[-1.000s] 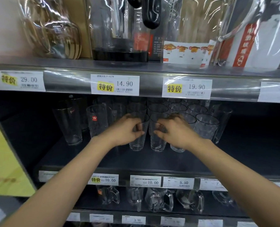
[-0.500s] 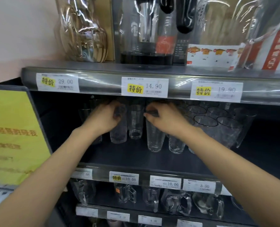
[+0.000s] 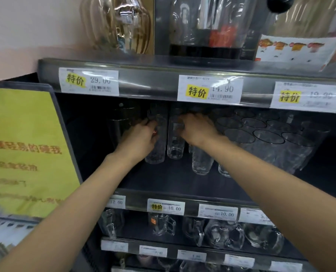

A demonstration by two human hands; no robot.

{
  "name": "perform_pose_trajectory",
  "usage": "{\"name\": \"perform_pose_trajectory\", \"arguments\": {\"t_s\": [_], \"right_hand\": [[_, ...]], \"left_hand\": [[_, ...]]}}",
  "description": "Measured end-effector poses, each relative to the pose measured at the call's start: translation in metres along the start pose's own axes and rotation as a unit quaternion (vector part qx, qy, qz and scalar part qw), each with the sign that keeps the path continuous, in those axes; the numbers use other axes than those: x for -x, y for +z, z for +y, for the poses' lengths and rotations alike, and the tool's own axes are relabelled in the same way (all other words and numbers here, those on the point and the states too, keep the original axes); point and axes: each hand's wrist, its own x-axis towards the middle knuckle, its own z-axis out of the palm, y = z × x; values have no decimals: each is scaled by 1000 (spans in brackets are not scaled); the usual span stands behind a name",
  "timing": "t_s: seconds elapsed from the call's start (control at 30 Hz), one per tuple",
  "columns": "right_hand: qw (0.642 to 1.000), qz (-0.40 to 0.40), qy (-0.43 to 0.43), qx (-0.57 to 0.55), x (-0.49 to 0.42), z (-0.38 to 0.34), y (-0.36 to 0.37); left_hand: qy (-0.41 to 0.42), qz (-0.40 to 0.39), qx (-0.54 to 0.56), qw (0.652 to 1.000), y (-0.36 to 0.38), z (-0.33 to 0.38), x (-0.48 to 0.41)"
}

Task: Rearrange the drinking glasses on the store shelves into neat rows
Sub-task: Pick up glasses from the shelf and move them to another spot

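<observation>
Under the 14.90 tag [image 3: 210,89], on the shelf [image 3: 173,179], the left hand [image 3: 141,138] has its grip clamped round a glass [image 3: 157,152] and the right hand [image 3: 197,130] clamps the next glass [image 3: 175,146], probably to square both into a row.

Three white price tags sit on the front edge of the upper shelf [image 3: 153,85], each with 特价 on a yellow patch. The left tag [image 3: 88,81] reads 29.00, the middle tag [image 3: 210,89] 14.90, and the smeared right tag [image 3: 306,96] seemingly 19.90. On the front edge of the lower shelf [image 3: 135,202] the first tag [image 3: 116,202] reads 12.00, the second tag [image 3: 166,207] 特价 10.00 and the third tag [image 3: 218,213] 10.00. The yellow sign [image 3: 25,150] at far left carries Chinese lines too blurred to read
</observation>
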Motion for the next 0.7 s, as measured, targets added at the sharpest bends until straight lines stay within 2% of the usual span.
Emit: {"name": "perform_pose_trajectory", "arguments": {"t_s": [0.13,0.7], "right_hand": [[1000,27,3,2,0,5,5],[999,36,11,0,3,2,5]], "left_hand": [[1,1,4,1000,1,-2,-1],[17,2,-20,1000,1,-2,3]]}}
